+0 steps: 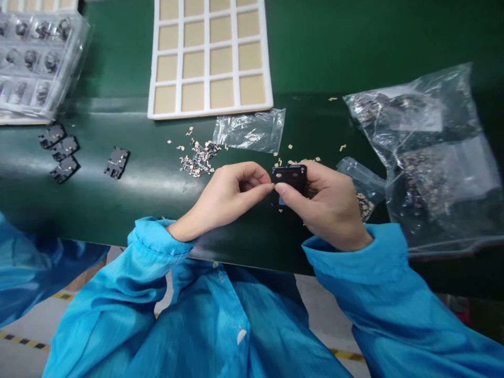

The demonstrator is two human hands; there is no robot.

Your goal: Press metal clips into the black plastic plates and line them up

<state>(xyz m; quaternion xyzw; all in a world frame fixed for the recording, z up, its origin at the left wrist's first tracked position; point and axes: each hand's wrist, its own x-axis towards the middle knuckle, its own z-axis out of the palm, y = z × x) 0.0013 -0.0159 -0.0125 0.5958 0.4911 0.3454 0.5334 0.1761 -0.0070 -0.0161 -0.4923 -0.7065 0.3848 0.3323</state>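
1. Tightly, the right hand (pixel 328 205) pinches a small black rectangular plastic part (pixel 289 177) above the green tabletop (pixel 323 126), its holed face turned up and reachable
2. Just left of that part, the left hand (pixel 232 194) forms a narrow pinch, anything held too small to tell
3. Farther left lie loose tan flakes (pixel 199 160)

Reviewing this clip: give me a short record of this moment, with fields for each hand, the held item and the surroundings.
Right hand: grips a small black plastic part
Left hand: fingertips pinched at that part's edge
Nearby: loose small metal pieces on a green bench surface
Further: separate black plastic parts, a white foam tray, clear plastic bags of parts
Clothing: blue smock sleeves
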